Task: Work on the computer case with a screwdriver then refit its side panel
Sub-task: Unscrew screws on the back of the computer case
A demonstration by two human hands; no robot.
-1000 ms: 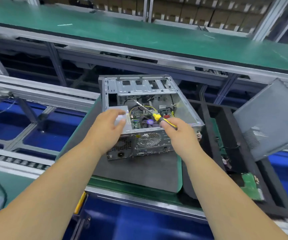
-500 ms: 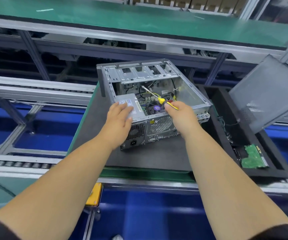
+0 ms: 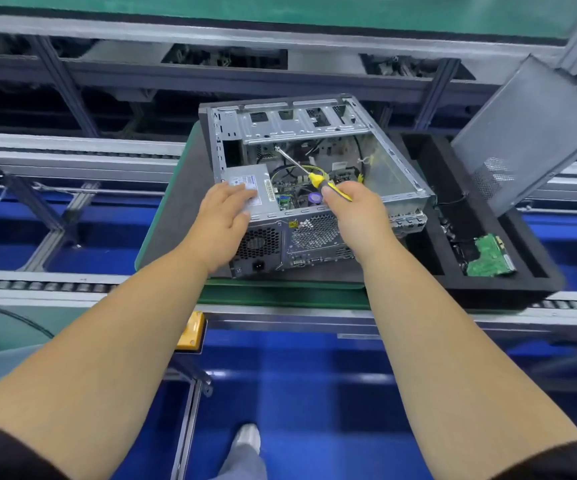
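The computer case lay on its side, open face up, on a dark mat at the near edge of the surface. The left hand rested on the power supply in the case's near-left corner, fingers fairly straight and spread flat, steadying the box. To its right, the right hand gripped the yellow handle of the screwdriver, fingers curled round it, the shaft angled up and left toward the drive bay at the far side. Whether the tip sat in a screw could not be told. Done well, this step probably needed the shaft in line with the screw and the left hand's downward press. The side panel leaned off the far-right corner, beyond a black tray holding 1 green board.
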